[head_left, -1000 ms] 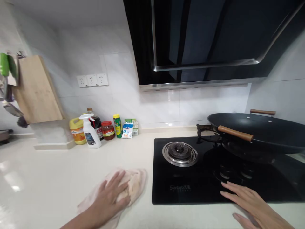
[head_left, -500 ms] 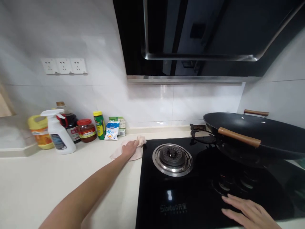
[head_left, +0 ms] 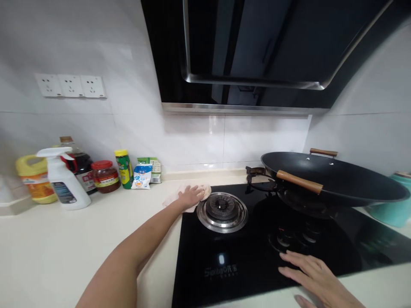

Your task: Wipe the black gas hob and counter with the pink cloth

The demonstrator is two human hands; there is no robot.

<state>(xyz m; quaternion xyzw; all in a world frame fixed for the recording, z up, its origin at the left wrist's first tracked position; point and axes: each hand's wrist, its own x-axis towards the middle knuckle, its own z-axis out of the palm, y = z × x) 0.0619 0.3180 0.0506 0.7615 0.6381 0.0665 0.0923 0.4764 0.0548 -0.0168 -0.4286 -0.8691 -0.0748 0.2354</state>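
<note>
My left hand presses on a pale pink cloth, fingers bent over its bunched right end. The cloth lies across the back left corner of the black glass cooktop and the counter beside it. Just right of it is the bare round burner, with no pan support over it. Over the cooktop's front part is my right hand, fingers spread and holding nothing, close to the control knobs. Whether its fingertips touch the glass I cannot tell.
A large black wok with wooden handles sits over the right burner; a pan support stands behind it. Along the wall at left are a white spray bottle, a red-lidded jar and small packets. A range hood hangs above.
My left hand has slid right with the cloth, from the counter edge onto the cooktop's corner beside the burner. The view has shifted slightly right. My right hand stays open near the knobs.
</note>
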